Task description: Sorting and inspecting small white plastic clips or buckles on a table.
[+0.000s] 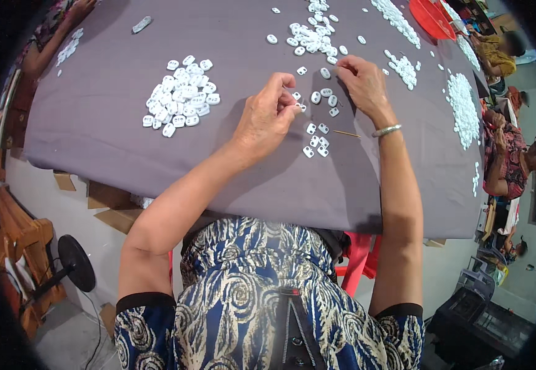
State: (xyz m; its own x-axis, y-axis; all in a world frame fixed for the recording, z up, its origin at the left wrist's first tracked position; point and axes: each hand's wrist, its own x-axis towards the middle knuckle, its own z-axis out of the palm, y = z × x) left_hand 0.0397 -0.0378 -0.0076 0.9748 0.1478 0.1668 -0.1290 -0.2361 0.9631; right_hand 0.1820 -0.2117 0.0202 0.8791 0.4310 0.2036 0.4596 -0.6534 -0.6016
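Observation:
My left hand [261, 120] is closed in a pinch on a small white two-hole plastic piece [302, 108] over the middle of the table. To its right, my right hand [364, 86] has its fingers bent together, tips beside a white oval piece [332, 60]; whatever they hold is hidden. Between the hands lie several loose oval pieces [326, 92]. Nearer to me sits a small group of white pieces with dark holes [315, 141]. Beside that group rests a thin brass-coloured rod [347, 133]. Left of my left hand is a heap of larger-looking white two-hole pieces [181, 92].
A grey cloth covers the table [231, 179]. More white pieces [311, 38] are piled beyond my hands, with further piles [463, 111] along the right. A red basin [431, 18] stands far right. Another person's arm [52, 46] reaches in far left; other people [514, 154] sit at right.

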